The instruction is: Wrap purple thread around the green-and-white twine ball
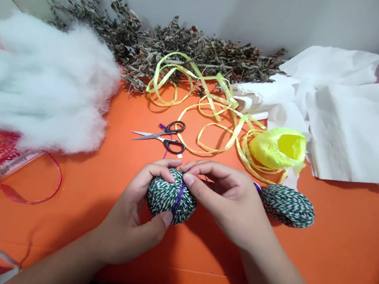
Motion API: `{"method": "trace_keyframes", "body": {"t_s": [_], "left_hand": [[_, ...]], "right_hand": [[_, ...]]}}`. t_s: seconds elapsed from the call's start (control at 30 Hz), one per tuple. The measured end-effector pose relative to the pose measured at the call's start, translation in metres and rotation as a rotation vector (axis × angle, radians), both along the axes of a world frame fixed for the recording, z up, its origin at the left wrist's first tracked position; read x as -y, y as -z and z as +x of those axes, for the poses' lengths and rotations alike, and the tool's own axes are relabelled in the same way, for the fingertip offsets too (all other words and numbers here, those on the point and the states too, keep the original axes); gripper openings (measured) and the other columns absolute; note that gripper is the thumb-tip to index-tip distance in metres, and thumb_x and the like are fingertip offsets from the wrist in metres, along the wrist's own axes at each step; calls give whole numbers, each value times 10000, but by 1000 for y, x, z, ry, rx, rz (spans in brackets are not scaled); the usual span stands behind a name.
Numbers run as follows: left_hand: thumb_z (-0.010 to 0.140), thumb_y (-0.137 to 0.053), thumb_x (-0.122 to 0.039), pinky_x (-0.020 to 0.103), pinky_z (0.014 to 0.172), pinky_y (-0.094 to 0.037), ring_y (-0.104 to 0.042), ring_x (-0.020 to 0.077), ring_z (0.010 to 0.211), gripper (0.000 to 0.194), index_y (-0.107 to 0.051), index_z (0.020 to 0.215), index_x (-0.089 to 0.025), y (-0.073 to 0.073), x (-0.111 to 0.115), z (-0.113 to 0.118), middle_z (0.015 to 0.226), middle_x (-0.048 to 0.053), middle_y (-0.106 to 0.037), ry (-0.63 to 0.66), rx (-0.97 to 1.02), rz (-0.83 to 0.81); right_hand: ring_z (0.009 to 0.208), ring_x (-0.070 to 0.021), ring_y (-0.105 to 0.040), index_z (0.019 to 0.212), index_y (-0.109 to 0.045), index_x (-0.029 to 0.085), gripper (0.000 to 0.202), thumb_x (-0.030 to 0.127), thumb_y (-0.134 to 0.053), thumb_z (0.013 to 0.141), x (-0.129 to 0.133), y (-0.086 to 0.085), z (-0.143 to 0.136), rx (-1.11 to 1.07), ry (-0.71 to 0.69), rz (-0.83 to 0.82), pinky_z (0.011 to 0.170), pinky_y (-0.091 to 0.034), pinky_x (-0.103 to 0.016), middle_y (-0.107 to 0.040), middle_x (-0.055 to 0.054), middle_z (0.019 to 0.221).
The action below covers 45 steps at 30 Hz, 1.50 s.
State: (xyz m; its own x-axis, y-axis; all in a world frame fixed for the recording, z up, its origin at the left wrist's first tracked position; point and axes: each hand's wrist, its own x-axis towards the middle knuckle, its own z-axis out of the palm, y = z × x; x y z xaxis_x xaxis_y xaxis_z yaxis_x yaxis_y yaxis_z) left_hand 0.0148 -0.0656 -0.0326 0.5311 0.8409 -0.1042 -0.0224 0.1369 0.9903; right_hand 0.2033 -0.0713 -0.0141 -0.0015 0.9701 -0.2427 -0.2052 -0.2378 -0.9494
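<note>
A round, green-and-white knitted-looking ball (161, 195) sits in my left hand (138, 209), whose fingers and thumb wrap its left side. Over the ball runs a purple thread (178, 197), pressed near its lower end by my left thumb. At the top of the ball my right hand (227, 195) is closed in a pinch on the purple thread; the tips of its other fingers are partly hidden. To the right of that hand, a second green-and-white piece (287, 206), oval in shape, lies on the orange table (332, 265). Black-handled scissors (159, 136) rest beyond the ball, blades slightly apart.
Fluffy white stuffing (46, 86) and red plastic ribbon (18, 194) are at the left. Dried plant stalks (172, 45) line the wall. Yellow ribbon (205, 150) trails from a yellow roll (266, 148). White sheets (360, 128) lie at the back right.
</note>
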Motion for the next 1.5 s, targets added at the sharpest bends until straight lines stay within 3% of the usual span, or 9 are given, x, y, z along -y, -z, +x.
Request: {"method": "trace_keyframes", "body": {"t_s": [0.63,0.97,1.17,1.27,1.37,1.5], "left_hand": [[862,-646,-161,503,1174,-291,-360,333,1455,357,-524,1162,-311,1,0,0,1475,68,-433,-3,4,24],[870,-636,-176,452,1146,-361,-396,305,1430,338,-517,1159,-304,-1,2,1,1487,64,-420,20,55,74],[891,-635,-244,432,1160,-352,-347,303,1458,577,-394,1413,-296,3,-1,1,1544,97,-381,28,-3,29],[902,-642,-372,430,1154,-359,-343,321,1458,603,-386,1442,-287,1,-3,2,1537,95,-412,37,-2,-27],[913,-622,-476,413,1105,-409,-412,323,1407,558,-435,1396,-267,-1,-4,3,1468,94,-500,-22,-24,-112],[920,-640,-427,371,973,-495,-556,294,1244,483,-483,1340,-249,0,-4,6,1378,96,-565,-54,-115,-162]], "right_hand": [[838,-129,-695,793,-748,191,91,233,-829,779,0,0,0,10,-7,17,763,-570,-202,-753,-7,870],[870,-130,-696,792,-756,180,122,281,-825,798,-1,-2,3,-105,-71,-51,769,-562,-201,-762,-32,947],[945,-155,-709,810,-747,201,73,243,-807,813,1,0,1,-48,-22,6,804,-576,-233,-759,-28,984],[949,-158,-705,821,-744,202,40,220,-776,835,2,1,0,55,-10,75,857,-568,-263,-755,-29,976],[942,-171,-706,825,-743,196,28,208,-759,845,2,0,-1,120,-22,127,886,-561,-297,-759,-41,973],[947,-187,-709,815,-739,197,35,198,-761,843,2,-2,-2,141,-52,147,878,-561,-306,-764,-47,958]]}}
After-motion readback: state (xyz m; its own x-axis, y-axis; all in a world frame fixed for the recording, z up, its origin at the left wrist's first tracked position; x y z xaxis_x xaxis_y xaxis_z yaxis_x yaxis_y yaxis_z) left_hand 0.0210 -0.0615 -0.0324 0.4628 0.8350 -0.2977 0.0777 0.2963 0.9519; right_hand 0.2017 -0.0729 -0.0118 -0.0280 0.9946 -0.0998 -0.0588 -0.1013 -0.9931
